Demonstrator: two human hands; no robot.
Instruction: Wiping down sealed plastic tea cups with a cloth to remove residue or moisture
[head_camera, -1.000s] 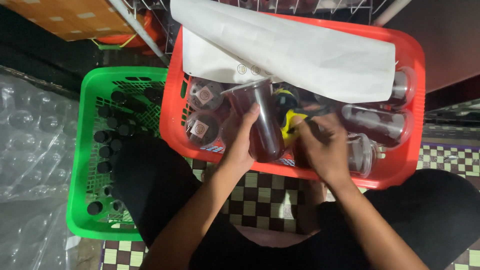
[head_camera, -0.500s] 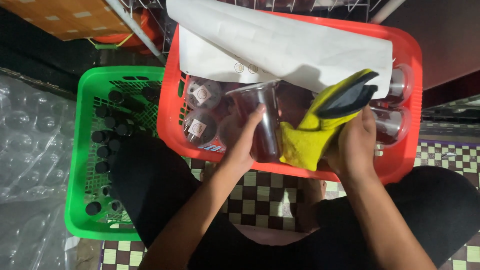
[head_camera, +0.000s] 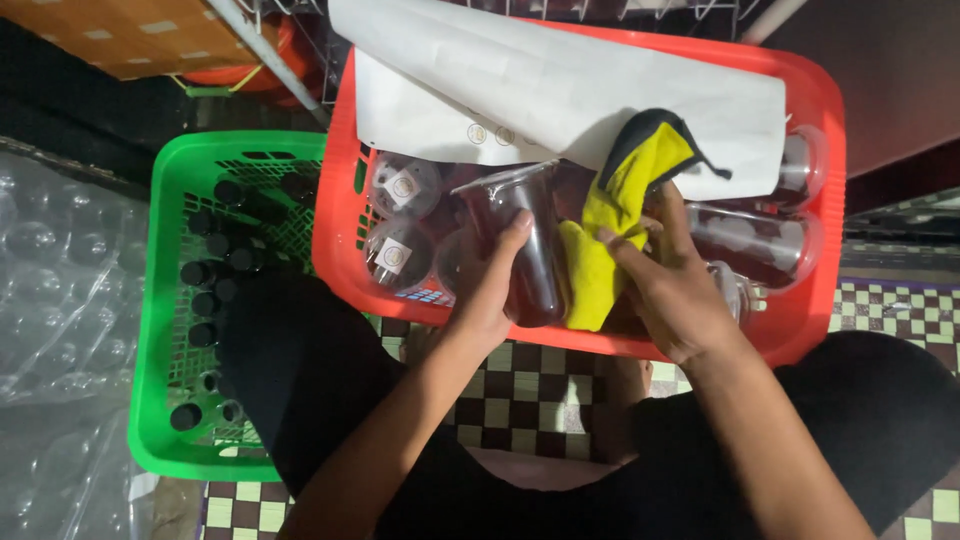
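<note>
Yellow cloth (head_camera: 612, 232) gripped in right hand (head_camera: 672, 290), touching clear jar (head_camera: 528, 250) clasped by left hand (head_camera: 490, 290).

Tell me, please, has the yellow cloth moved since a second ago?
Yes. The yellow cloth has come up from among the jars to the white paper's edge, held by the right hand.

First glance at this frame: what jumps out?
The red basket fills the top centre, packed with clear jars and half covered by a white sheet of paper. Over it, the right hand holds a bright yellow cloth beside the clear jar gripped by the left hand. To the left sits a green basket of small dark bottles.
</note>
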